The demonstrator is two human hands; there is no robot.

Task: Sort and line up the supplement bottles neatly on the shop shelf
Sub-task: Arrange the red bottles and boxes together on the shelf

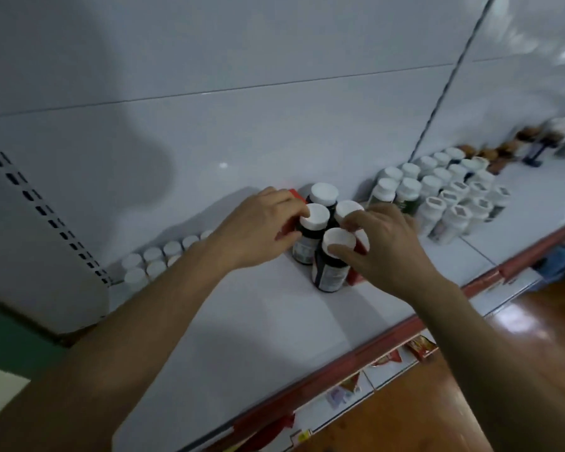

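Shelf (274,321): white, with a red front edge. It carries everything. Read every place below from the cluster of four dark bottles standing mid-shelf.
White bottles (450,207): a tight block of rows to the right of the cluster, near it but apart.
Small white bottles (154,259): two short rows to the left of the cluster, along the back panel, partly hidden behind your left forearm.
Dark bottles (328,272): four upright, white-capped bottles, packed so the caps nearly touch. This is the group you are squaring up, and it is not yet in a straight line.
Left hand (258,230): on the cluster's left side, fingers curled round the left bottle, fingertips at its cap.
Right hand (385,246): on the cluster's right side, thumb against the front bottle's cap and fingers curled over the right-hand cap. It looks like a pinch high up.
Red box (354,275): wedged against the cluster's right front, under your right hand. Another red edge shows behind the cluster's left.
Risk, tipping: you hold both bottles near the caps, so a sideways push would likely lean a bottle into its neighbours and topple them.
Risk, snagging: the red box could catch a sliding base and skew the row.
Risk, sweeping: the back of your right hand sits close to the white bottles, and a wide wrist turn could knock the nearest ones.
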